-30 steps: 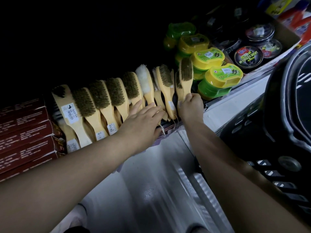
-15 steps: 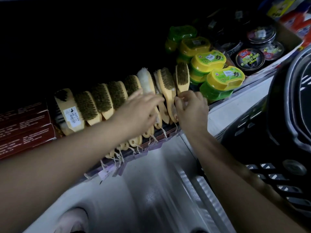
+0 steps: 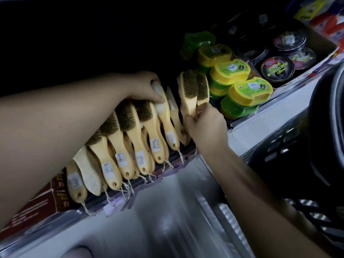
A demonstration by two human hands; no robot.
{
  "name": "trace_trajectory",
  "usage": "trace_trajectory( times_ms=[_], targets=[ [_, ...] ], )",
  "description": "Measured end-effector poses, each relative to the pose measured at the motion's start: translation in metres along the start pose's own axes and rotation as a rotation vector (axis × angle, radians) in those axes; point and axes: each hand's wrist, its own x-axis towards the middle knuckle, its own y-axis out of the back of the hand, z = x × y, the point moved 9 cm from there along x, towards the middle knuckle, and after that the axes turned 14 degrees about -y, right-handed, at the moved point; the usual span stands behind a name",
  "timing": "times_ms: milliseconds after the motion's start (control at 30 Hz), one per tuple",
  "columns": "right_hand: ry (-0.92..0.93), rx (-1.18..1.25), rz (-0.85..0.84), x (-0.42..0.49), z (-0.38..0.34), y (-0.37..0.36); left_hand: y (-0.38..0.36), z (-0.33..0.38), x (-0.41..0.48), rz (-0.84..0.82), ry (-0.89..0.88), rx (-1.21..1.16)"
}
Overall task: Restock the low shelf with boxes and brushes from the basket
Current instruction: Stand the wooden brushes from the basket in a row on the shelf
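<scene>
A row of wooden-handled brushes point(image 3: 128, 146) lies on the low shelf point(image 3: 167, 169), handles toward me with string tags hanging over the edge. My left hand point(image 3: 143, 88) reaches over the row and grips the head of the white-bristled brush point(image 3: 160, 101). My right hand point(image 3: 204, 125) pinches the handles of two dark-bristled brushes point(image 3: 194, 90) at the right end of the row, standing them side by side. Dark red boxes point(image 3: 37, 207) lie at the left end of the shelf, partly hidden by my left forearm. The black basket point(image 3: 290, 146) is at the right.
Yellow-and-green polish sponges point(image 3: 242, 94) are stacked right of the brushes. Round black polish tins point(image 3: 277, 68) fill a cardboard tray at the far right. The shelf's dark interior is behind the brushes. A pale glossy floor point(image 3: 167, 220) lies below.
My left hand has moved from the handles up over the row to the white brush's head. My right hand has brought its brush against the neighbouring dark-bristled brush. The camera has shifted closer.
</scene>
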Motion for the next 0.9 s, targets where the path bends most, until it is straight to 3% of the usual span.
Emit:
trace_trajectory(
  times_ms=[300,467,667,900],
  targets=[
    [0.057,-0.139,-0.022,-0.002,0.0,-0.01,0.009,-0.004,-0.004,0.18,-0.031,-0.115],
    [0.146,-0.107,0.055,-0.02,-0.006,0.003,0.015,0.001,0.001,0.185,-0.063,-0.181],
    [0.084,-0.179,-0.135,-0.028,0.013,-0.016,0.017,0.004,0.003,0.061,-0.072,-0.541],
    [0.114,-0.102,-0.199,-0.037,0.012,-0.021,0.017,-0.012,0.018,0.093,-0.002,-0.305]
  ],
)
